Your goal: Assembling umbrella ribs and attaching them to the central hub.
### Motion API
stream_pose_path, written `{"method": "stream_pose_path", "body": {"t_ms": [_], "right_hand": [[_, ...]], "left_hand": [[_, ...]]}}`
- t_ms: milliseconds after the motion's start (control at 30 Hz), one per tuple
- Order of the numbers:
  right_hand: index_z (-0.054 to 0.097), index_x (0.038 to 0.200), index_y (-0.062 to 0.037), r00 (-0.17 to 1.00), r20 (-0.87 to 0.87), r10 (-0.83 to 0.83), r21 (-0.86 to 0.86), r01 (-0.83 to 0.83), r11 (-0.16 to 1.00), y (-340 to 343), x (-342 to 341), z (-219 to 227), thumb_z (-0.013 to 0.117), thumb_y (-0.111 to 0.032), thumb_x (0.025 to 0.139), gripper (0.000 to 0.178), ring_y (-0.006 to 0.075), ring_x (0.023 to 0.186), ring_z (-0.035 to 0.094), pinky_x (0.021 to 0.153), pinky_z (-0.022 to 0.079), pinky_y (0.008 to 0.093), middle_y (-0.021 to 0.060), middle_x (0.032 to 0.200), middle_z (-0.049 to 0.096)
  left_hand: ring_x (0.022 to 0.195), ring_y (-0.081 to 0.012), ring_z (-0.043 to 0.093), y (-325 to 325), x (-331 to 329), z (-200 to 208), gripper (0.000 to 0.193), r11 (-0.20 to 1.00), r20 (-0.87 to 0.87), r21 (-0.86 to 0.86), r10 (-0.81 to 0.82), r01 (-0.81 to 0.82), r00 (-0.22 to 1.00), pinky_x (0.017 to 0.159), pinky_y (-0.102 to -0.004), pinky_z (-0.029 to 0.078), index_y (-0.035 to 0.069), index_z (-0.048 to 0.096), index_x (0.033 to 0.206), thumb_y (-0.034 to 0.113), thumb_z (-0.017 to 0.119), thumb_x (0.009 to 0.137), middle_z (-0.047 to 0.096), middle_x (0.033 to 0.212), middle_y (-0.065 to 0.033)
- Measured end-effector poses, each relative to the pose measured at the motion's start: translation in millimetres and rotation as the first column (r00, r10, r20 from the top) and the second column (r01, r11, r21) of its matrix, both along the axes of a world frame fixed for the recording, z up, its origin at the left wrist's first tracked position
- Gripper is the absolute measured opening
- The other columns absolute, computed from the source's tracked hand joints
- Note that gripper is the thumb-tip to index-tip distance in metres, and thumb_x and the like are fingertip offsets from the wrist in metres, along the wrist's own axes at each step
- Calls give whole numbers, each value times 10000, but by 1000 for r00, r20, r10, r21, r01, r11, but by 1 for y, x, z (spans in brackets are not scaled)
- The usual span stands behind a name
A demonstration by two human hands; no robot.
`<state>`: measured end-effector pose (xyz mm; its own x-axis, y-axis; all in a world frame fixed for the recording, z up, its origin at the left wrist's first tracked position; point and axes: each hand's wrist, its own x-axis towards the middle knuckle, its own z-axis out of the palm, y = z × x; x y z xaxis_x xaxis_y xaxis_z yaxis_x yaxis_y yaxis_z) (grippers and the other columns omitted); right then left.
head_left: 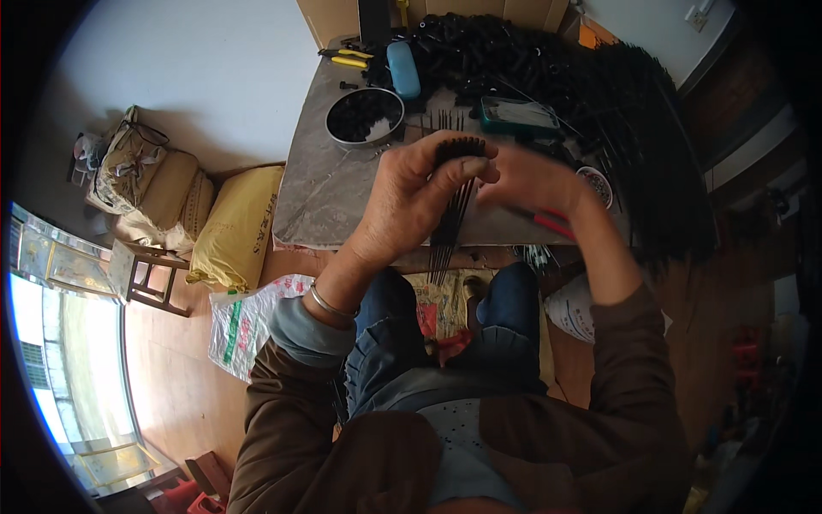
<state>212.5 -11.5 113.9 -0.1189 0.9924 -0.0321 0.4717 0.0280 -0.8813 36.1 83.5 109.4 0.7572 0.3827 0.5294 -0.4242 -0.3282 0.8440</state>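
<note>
My left hand (409,190) is closed around a bundle of thin black rods (445,238), held up over the near edge of the table. The rods stick out above and below the fist. Along the top of the fist, a dark ridged row (459,147) shows between thumb and fingers. Close beside it on the right is my right hand (538,184), smeared by motion, its fingers partly hidden behind the left fingertips. Whether it holds anything is not visible.
On the grey-covered table (300,201) stand a bowl (344,140) of small black parts, a blue case (403,70), yellow-handled pliers (349,61) and a green-edged box (514,128). Black parts (479,51) heap at the back; long black rods (638,111) pile right. Yellow sack (235,227) at left.
</note>
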Motion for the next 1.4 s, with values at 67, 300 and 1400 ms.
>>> {"method": "stream_pose_path", "body": {"t_ms": [67,300,1400], "right_hand": [[672,1032,-4,908,80,-411,190,391,901,15,75,-29,623,-195,822,289,222,881,659,807,506,336,104,969,689],[670,833,-120,411,691,-595,287,599,748,37,154,-60,669,-232,789,120,278,863,646,734,495,399,76,835,672],[641,956,-7,885,183,-429,733,168,659,-45,-31,45,597,83,797,188,74,589,496,514,404,217,22,767,545]], "left_hand": [[878,-127,657,-6,2,5,192,997,-16,-65,-50,49,999,794,-260,514,-2,641,1068,128,570,945,706,904,-82],[965,-167,651,-5,3,6,190,993,-51,-64,-98,95,994,894,-305,502,-10,611,1087,115,544,959,696,957,-94],[910,-142,656,-5,3,6,179,998,-8,-56,-20,19,1000,839,-282,513,-20,623,1026,129,552,956,703,908,-85]]}}
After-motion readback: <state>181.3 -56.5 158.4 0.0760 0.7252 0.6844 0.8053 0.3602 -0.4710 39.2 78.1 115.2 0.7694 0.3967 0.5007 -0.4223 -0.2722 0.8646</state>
